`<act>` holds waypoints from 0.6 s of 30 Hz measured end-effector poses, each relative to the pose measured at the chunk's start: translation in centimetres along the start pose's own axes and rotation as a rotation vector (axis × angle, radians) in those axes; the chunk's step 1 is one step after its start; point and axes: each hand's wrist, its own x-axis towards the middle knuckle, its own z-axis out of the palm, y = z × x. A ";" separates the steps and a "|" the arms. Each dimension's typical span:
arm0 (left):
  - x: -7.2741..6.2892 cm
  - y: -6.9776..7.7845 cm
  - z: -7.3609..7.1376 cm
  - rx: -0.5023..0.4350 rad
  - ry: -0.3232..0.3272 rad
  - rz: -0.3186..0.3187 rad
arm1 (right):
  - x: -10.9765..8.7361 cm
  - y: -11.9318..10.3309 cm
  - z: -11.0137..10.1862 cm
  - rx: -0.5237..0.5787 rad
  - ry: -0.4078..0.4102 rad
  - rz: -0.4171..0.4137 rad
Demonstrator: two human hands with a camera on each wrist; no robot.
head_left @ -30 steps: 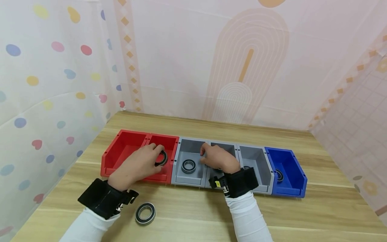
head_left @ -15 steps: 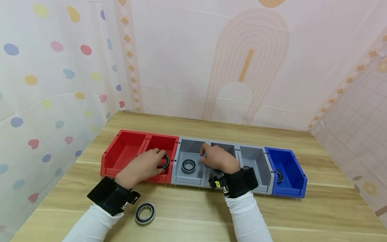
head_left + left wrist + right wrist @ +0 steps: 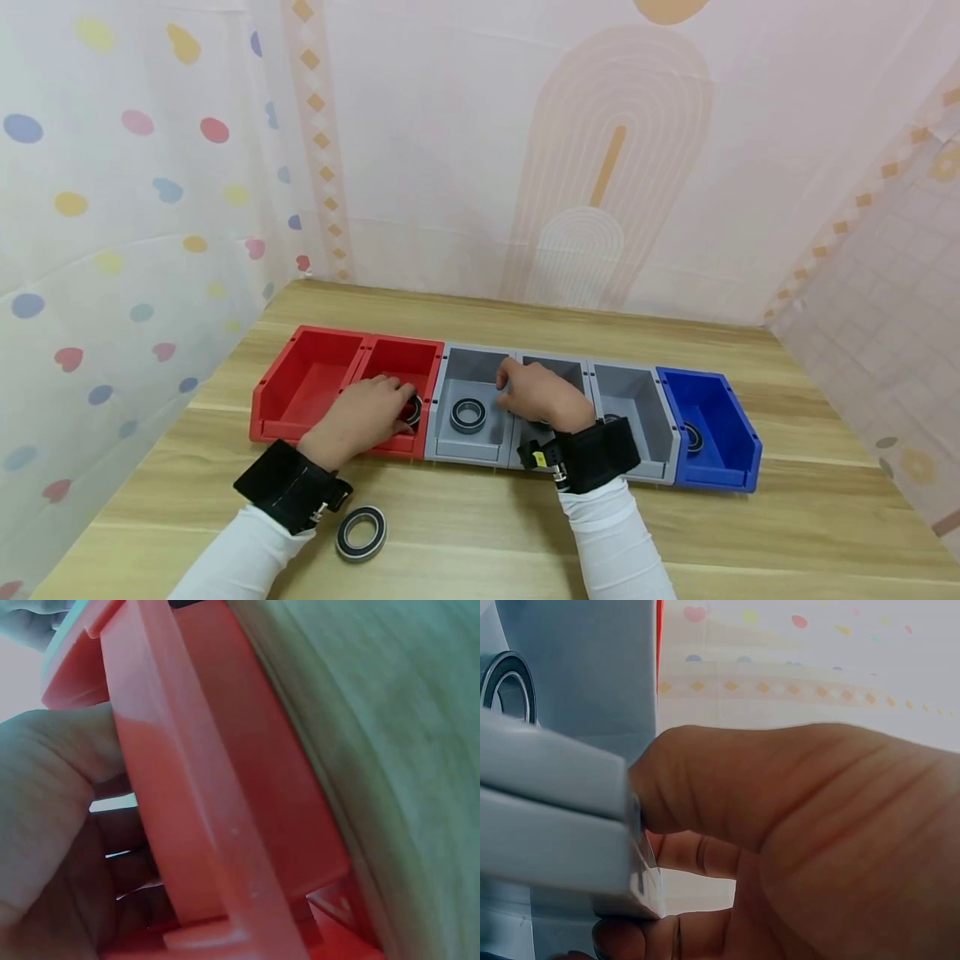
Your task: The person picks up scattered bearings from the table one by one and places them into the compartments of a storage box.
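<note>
My left hand [image 3: 363, 418] reaches into the second red bin [image 3: 405, 353] and pinches a ball bearing [image 3: 416, 412] low inside it. In the left wrist view, the red bin wall [image 3: 210, 787] hides that bearing. My right hand [image 3: 543, 393] is by the divider between two grey bins, its fingers loosely bent. The right wrist view has the thumb and fingers about the grey wall's end [image 3: 562, 851], holding no bearing. Another bearing [image 3: 468, 429] lies flat in the left grey bin [image 3: 477, 360]. One more bearing [image 3: 344, 534] lies on the table near my left wrist.
The bins stand joined in a row on the wooden table [image 3: 465, 558]. The far-left red bin [image 3: 321, 367] shows no bearing. A blue bin [image 3: 701, 392] at the right end contains a bearing [image 3: 700, 438]. Bearings in the other grey bins are partly hidden. Patterned cloth [image 3: 420, 167] hangs behind.
My left hand has moved slightly right and down within the red bin, lowering the bearing. My right hand has stayed in place.
</note>
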 end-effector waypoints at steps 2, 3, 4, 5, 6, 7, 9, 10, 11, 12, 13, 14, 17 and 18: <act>0.1 0.0 0.0 0.008 0.005 -0.002 | 0.0 0.0 0.0 0.003 -0.002 -0.001; 0.1 0.0 0.1 0.011 0.009 -0.001 | 0.0 0.1 0.0 0.004 -0.001 -0.002; 0.1 0.0 0.1 0.014 0.012 -0.002 | 0.0 0.1 0.0 0.005 -0.001 -0.002; 0.1 0.0 0.1 0.019 0.017 0.001 | 0.0 0.1 0.0 0.005 -0.001 -0.003; 0.1 -0.1 0.1 0.023 0.022 0.003 | -0.1 0.1 0.0 0.006 0.000 -0.005; 0.1 -0.1 0.2 0.025 0.028 0.006 | -0.1 0.1 0.0 0.006 0.000 -0.007; 0.1 -0.1 0.2 0.032 0.039 0.012 | -0.1 0.0 0.0 0.005 0.001 -0.011; 0.1 -0.1 0.2 0.035 0.043 0.013 | -0.1 0.0 0.0 0.005 0.001 -0.011; 0.1 -0.1 0.2 0.037 0.046 0.015 | -0.1 0.0 0.0 0.004 0.001 -0.012; 0.1 -0.1 0.2 0.038 0.048 0.016 | -0.1 0.0 0.0 0.003 0.001 -0.012; 0.2 -0.1 0.2 0.040 0.049 0.016 | -0.1 0.0 0.0 0.001 0.000 -0.013; 0.2 -0.1 0.2 0.042 0.050 0.017 | -0.1 0.0 0.0 0.000 0.001 -0.013; 0.2 -0.1 0.3 0.047 0.049 0.015 | 0.0 0.0 0.0 0.000 0.000 -0.010; 0.2 -0.1 0.3 0.049 0.048 0.015 | 0.0 0.0 0.0 0.001 -0.001 -0.009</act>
